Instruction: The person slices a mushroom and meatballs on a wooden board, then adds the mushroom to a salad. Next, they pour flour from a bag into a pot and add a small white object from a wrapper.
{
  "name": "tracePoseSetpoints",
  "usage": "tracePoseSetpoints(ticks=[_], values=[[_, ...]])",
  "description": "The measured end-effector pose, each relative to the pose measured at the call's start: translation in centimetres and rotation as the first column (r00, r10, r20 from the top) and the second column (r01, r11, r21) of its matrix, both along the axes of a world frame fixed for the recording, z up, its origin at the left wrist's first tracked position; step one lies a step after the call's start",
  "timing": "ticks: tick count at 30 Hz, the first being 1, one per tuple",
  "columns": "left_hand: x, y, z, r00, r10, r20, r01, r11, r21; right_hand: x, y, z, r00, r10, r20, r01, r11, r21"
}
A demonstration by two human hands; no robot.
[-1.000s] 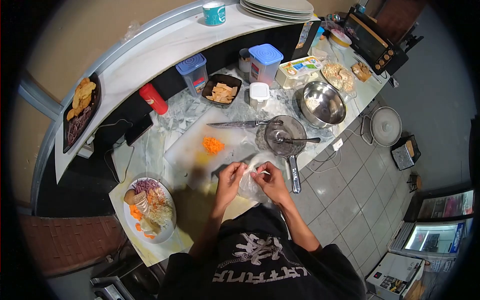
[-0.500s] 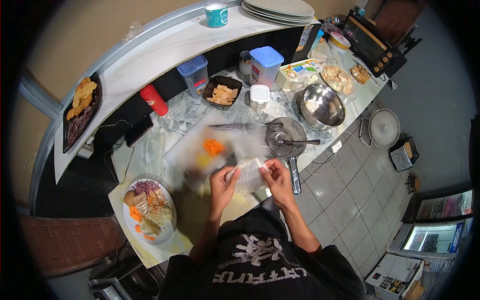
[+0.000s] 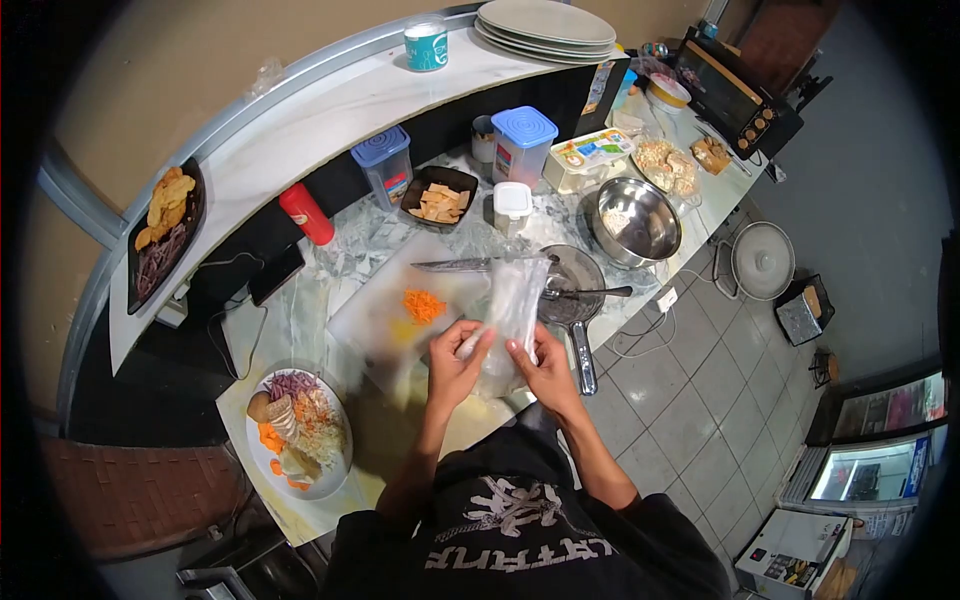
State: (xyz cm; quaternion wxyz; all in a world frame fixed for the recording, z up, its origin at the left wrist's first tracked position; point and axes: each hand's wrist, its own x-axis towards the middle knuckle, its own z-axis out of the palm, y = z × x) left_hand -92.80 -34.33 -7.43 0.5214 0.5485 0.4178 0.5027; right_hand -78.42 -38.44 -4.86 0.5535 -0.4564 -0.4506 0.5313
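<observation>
My left hand (image 3: 457,362) and my right hand (image 3: 542,370) both grip the lower part of a thin, clear plastic bag (image 3: 513,300), thumbs on top. The bag stands up between my fingers and leans over the worktop. Beneath and left of it lies a white cutting board (image 3: 362,312) with a heap of shredded carrot (image 3: 424,307) and a blurred yellow patch. A knife (image 3: 450,266) rests along the board's far side, partly hidden by the bag. Right of the bag is a small dark pan (image 3: 590,300), with a spoon (image 3: 608,292) lying across it.
A white plate (image 3: 341,450) of cut vegetables stands at the left front. Behind are a red bottle (image 3: 306,214), a black bowl (image 3: 473,183) of flat crisp pieces, blue-lidded containers (image 3: 524,126) and a steel bowl (image 3: 662,238). Stacked plates (image 3: 545,22) sit on the raised shelf.
The plastic bag, bunched low between my hands before, now extends upward and away from me. My right hand has shifted slightly down and left along it.
</observation>
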Motion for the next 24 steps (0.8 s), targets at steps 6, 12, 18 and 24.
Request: tracePoseSetpoints(ticks=[6, 12, 18, 24], values=[[-0.3, 0.7, -0.4, 0.985, 0.158, 0.070, -0.157, 0.987, -0.026, 1.4, -0.3, -0.5, 0.998, -0.061, -0.029, 0.060, 0.997, -0.045], [-1.1, 1.4, 0.1, 0.957, 0.164, 0.241, -0.152, 0.986, -0.066, 2.2, -0.6, 0.1, 0.995, -0.093, 0.041, 0.094, 0.995, -0.023], [-2.4, 2.0, 0.8, 0.980, 0.129, 0.150, -0.137, 0.990, 0.042, 3.7, -0.3, -0.2, 0.987, -0.105, 0.121, 0.100, 0.994, 0.042], [-1.8, 2.7, 0.1, 0.970, -0.026, 0.240, 0.001, 0.994, 0.105, 3.8, 0.2, 0.1, 0.982, -0.176, 0.074, 0.177, 0.984, -0.004]])
